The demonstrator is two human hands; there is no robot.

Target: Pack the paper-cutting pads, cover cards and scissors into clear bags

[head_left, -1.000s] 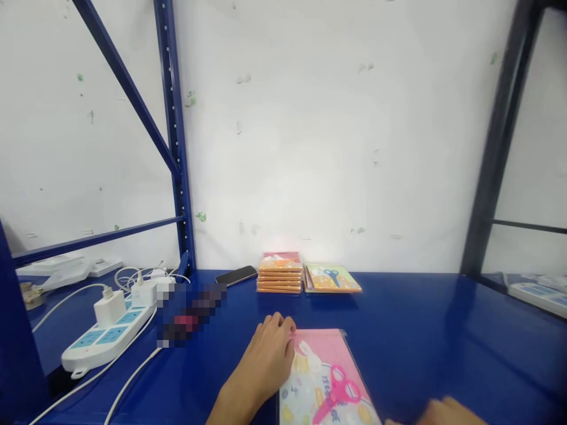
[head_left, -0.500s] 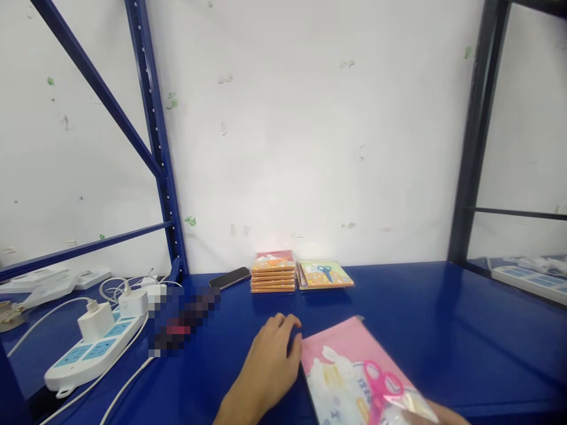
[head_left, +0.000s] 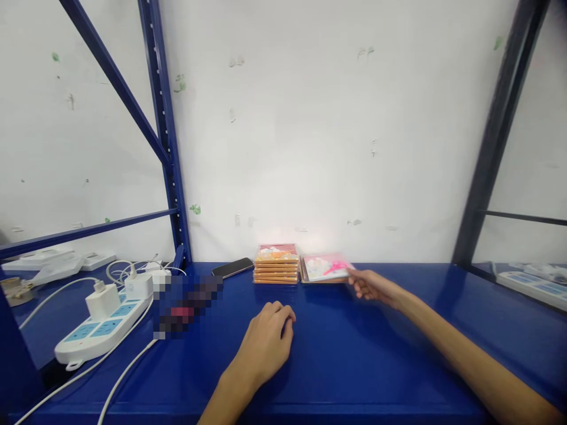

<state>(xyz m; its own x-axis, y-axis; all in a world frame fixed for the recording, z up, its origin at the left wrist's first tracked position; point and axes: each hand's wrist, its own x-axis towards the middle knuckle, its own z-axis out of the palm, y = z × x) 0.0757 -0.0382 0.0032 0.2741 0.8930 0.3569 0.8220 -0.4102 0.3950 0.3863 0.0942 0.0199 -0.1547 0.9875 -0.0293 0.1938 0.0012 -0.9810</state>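
At the back of the blue table, my right hand (head_left: pixel 368 285) pinches the near right corner of a pink and white craft packet (head_left: pixel 319 269). Pink scissors (head_left: pixel 336 267) show on its front, blurred by motion. The packet lies over a low pile of similar packets (head_left: pixel 305 276); whether it rests fully on them I cannot tell. Nearer to me, my left hand (head_left: pixel 268 333) rests on the tabletop with nothing in it, its fingers loosely bent and the thumb apart. A taller stack of orange-edged packets (head_left: pixel 276 271) stands just left of the low pile.
A dark phone (head_left: pixel 233 267) lies left of the stack. Beyond my left hand are a pixelated dark object (head_left: pixel 188 307), a white power strip (head_left: pixel 88 346) with plugged chargers, and loose white cables (head_left: pixel 128 367). Blue rack posts (head_left: pixel 166 153) and a white wall (head_left: pixel 310 130) bound the table.
My right hand has carried the pink packet from the near right to the low pile at the back, covering the packet with blue scissors. My left hand stays on the table.
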